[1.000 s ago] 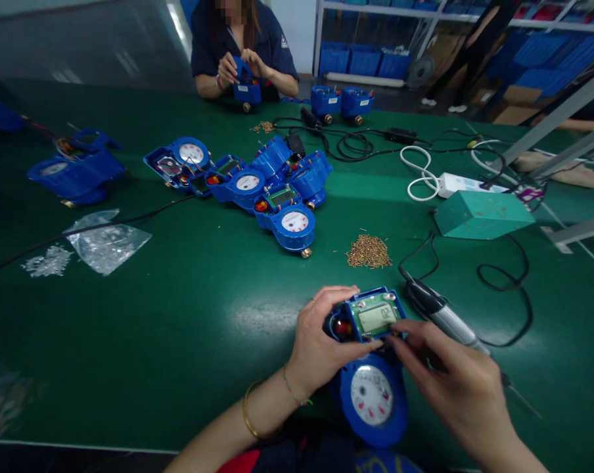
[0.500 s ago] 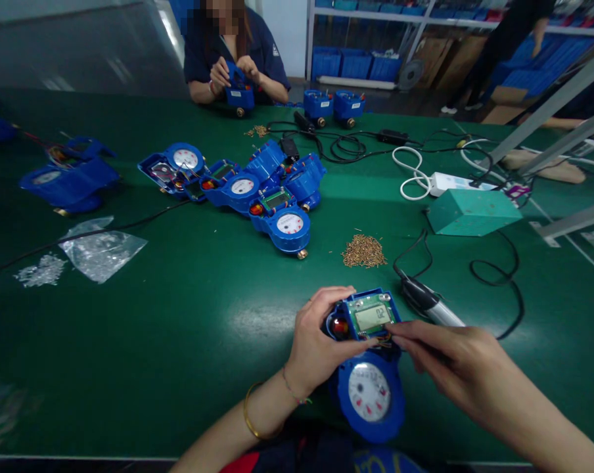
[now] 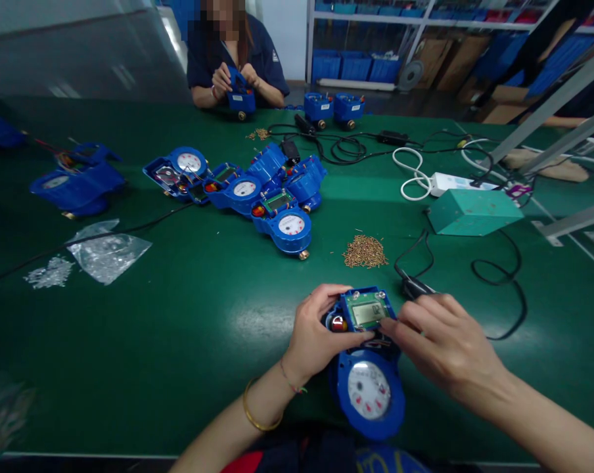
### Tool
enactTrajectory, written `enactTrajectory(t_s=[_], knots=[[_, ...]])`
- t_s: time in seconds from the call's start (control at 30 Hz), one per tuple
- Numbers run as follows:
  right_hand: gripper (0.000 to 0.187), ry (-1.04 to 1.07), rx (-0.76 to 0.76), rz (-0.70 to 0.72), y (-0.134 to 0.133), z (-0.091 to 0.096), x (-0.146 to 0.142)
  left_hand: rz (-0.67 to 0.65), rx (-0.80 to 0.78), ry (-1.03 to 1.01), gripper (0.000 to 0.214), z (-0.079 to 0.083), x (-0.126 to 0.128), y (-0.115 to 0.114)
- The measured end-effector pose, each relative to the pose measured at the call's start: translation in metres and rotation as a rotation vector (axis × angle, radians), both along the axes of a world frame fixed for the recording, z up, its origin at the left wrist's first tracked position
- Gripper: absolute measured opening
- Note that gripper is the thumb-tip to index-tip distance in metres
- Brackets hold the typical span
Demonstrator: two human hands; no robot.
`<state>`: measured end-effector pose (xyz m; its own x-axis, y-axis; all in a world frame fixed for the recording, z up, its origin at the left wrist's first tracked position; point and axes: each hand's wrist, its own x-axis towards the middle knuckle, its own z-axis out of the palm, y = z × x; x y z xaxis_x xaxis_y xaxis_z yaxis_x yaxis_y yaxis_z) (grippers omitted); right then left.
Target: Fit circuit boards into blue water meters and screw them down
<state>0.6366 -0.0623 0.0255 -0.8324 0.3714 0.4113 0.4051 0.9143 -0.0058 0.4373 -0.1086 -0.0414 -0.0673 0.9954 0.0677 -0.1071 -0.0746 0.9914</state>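
A blue water meter (image 3: pixel 395 410) lies near the front edge, its round white dial toward me and its electronics housing open on the far side. Inside the housing a green circuit board with a small lit LCD screen (image 3: pixel 366 314) shows, with wires below it. My left hand (image 3: pixel 313 335) grips the housing from the left, thumb across the wires under the board. My right hand (image 3: pixel 439 341) is bent over the right side, thumb and fingertips together at the board's lower right corner; anything between them is hidden. Behind it lies a black-ended electric screwdriver (image 3: pixel 415 287), partly covered.
Brass screws (image 3: pixel 366 251) lie piled beyond the meter. Several more blue meters (image 3: pixel 291 226) stand grouped left of centre. A plastic bag (image 3: pixel 110 253) of clear small parts is at left. A green box (image 3: pixel 474 212) and cables are at right. A co-worker (image 3: pixel 235 66) handles another meter opposite.
My right hand has curled and risen, its knuckles now covering part of the screwdriver. Its fingertips stay at the board's lower right corner. The left hand keeps its hold on the meter.
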Motion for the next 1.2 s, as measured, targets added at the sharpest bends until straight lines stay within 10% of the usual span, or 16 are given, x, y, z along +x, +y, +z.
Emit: enactTrajectory(t_s=[0.57,0.87,1.2], knots=[[0.007,0.169,-0.035,-0.331,-0.035,-0.009,-0.018,-0.022,-0.025,-0.088,0.062,0.006,0.002,-0.001],[0.014,0.16,0.273,-0.363,-0.042,-0.022,-0.025,-0.064,0.014,-0.138,0.065,-0.001,-0.001,0.005],[0.02,0.161,0.275,-0.25,-0.038,-0.038,-0.014,-0.138,0.099,0.148,0.061,-0.002,-0.014,0.011]])
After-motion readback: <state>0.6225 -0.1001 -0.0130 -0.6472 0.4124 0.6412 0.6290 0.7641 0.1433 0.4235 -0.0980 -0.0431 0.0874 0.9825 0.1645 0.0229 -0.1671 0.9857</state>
